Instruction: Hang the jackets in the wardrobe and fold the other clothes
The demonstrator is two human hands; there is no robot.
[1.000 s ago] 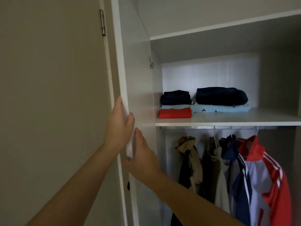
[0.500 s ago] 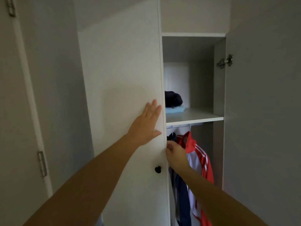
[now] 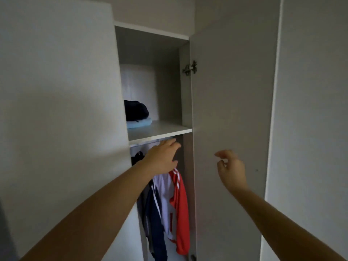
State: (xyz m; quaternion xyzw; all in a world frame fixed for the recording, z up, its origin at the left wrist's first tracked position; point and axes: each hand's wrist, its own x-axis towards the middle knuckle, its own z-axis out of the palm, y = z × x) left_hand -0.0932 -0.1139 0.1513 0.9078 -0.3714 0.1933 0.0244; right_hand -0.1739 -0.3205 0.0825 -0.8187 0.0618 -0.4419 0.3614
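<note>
Now the left grip (image 3: 162,157) reaches out with its fingers stretched forward and nothing in them. It sits in front of the narrow opening of the wardrobe (image 3: 167,87), just under the shelf (image 3: 160,130). At 3 o'clock from it, the right grip (image 3: 231,166) hangs in front of the inner face of the right door (image 3: 226,91), its fingers loosely curled around nothing; whether they touch the panel cannot be told. The left door (image 3: 56,110) fills the 9 o'clock side and covers most of the inside. At 6 o'clock from the left grip the jackets hang below the shelf: a red and white jacket (image 3: 178,204) nearest the right door, and a navy jacket (image 3: 156,213) with white stripes just beside it at 9 o'clock. Whether the left grip touches them cannot be told. On the shelf, at 11 o'clock from the left grip, a dark folded garment (image 3: 135,110) lies on a light blue folded garment (image 3: 139,124). A metal hinge (image 3: 190,67) sits high on the right door's edge, at 12 o'clock.
</note>
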